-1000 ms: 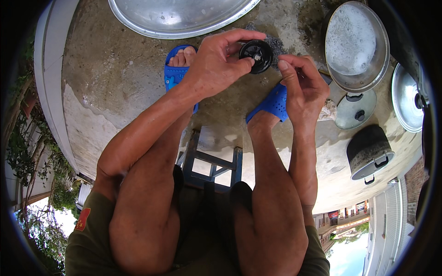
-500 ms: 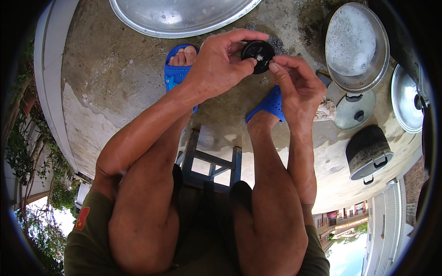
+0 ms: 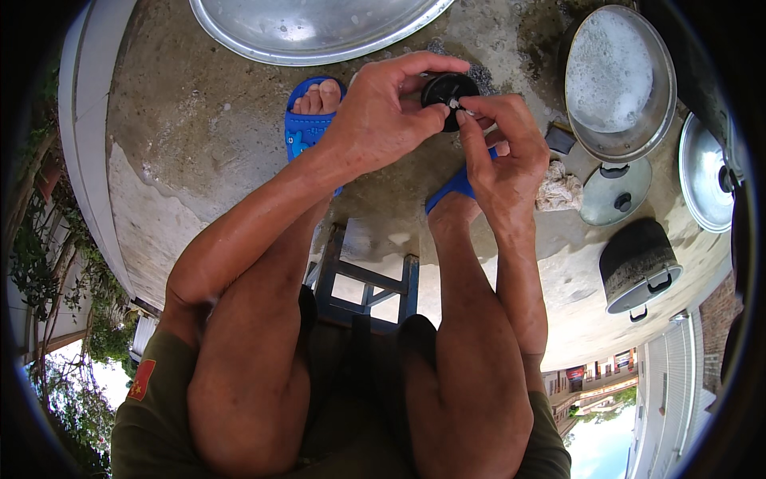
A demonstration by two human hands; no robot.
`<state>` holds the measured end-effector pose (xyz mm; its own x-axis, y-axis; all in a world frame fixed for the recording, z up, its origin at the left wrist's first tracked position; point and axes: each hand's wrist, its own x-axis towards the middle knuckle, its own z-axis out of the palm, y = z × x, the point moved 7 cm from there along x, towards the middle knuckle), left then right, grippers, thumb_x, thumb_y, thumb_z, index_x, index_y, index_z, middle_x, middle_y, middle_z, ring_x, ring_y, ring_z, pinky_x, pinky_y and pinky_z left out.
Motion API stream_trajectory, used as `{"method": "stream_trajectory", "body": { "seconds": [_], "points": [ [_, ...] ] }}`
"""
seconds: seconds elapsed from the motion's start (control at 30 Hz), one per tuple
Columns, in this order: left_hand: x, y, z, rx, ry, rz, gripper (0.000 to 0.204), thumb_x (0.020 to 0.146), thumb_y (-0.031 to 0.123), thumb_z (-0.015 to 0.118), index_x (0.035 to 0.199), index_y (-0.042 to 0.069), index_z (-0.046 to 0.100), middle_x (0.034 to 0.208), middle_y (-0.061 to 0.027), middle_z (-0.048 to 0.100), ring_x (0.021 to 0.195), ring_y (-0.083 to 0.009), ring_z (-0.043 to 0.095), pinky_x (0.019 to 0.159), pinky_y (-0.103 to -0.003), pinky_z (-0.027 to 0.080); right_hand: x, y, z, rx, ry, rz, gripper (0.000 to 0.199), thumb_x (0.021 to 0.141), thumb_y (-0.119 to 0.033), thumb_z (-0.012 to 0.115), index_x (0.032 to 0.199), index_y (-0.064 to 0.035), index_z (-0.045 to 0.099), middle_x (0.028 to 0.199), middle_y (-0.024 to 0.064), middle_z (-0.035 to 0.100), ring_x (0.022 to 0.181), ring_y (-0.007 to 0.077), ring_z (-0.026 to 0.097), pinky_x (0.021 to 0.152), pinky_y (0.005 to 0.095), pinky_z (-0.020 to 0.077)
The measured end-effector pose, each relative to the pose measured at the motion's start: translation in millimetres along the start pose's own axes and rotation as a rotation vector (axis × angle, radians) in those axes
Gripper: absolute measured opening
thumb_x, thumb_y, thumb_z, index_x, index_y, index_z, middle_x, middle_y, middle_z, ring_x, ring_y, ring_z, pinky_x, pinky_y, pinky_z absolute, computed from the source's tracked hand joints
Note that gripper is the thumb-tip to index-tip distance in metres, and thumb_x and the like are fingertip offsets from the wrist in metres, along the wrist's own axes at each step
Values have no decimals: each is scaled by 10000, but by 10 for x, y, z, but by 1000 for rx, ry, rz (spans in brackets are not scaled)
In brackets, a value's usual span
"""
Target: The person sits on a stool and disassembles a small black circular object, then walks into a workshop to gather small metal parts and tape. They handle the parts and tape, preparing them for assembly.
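A round black knob (image 3: 447,86), like one off a pot lid, is held in my left hand (image 3: 375,108), its fingers and thumb around the left side. Small pale bits show near its middle, by my left thumb tip. My right hand (image 3: 511,144) pinches thumb and forefinger together at the lower right of the knob's centre. Something tiny and light shows at those fingertips, too small to name. Both hands are in front of me, above the wet concrete floor between my blue sandals (image 3: 307,132).
At the top lies a large metal basin (image 3: 319,54). To the right are a pan (image 3: 664,120) with foamy water, a dark block (image 3: 561,140), a crumpled rag (image 3: 560,191), a glass lid (image 3: 598,190), a metal lid (image 3: 700,180) and a black pot (image 3: 634,251). A stool (image 3: 411,287) stands between my legs.
My right hand has moved slightly left, its fingertips going from the knob's right edge toward its centre. The knob has tilted a little in my left hand, which has barely shifted.
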<state>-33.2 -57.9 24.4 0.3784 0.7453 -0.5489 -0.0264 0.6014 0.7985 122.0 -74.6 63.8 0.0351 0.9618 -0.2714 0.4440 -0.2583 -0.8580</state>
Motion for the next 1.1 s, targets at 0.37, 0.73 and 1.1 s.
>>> {"method": "stream_trajectory", "body": {
  "seconds": [0.37, 0.73, 1.1],
  "points": [
    [-8, 14, 6, 102, 3, -2, 525, 912, -157, 610, 1410, 7, 635, 1181, -56, 714, 1061, -83, 645, 902, -244, 562, 20, -13, 43, -69, -21, -81, 122, 856, 20, 766, 951, -51, 737, 861, 62, 657, 655, 170, 625, 564, 301, 496],
    [-2, -26, -38, 60, 40, -52, 518, 919, -141, 630, 1411, 23, 640, 1176, -53, 710, 1053, -91, 660, 891, -244, 561, -29, 266, -89, 366, 21, 216, 183, 939, 32, 761, 1119, 5, 781, 969, 57, 715, 793, 98, 658, 642, 232, 530],
    [12, -67, -59, 32, 49, -54, 512, 928, -132, 634, 1416, 22, 632, 1235, -70, 708, 1103, -105, 657, 947, -264, 559, -64, 382, -89, 725, 7, 449, 252, 1009, 47, 632, 1253, 69, 694, 1146, 207, 760, 1069, 291, 769, 820, 327, 657]
  ]
}}
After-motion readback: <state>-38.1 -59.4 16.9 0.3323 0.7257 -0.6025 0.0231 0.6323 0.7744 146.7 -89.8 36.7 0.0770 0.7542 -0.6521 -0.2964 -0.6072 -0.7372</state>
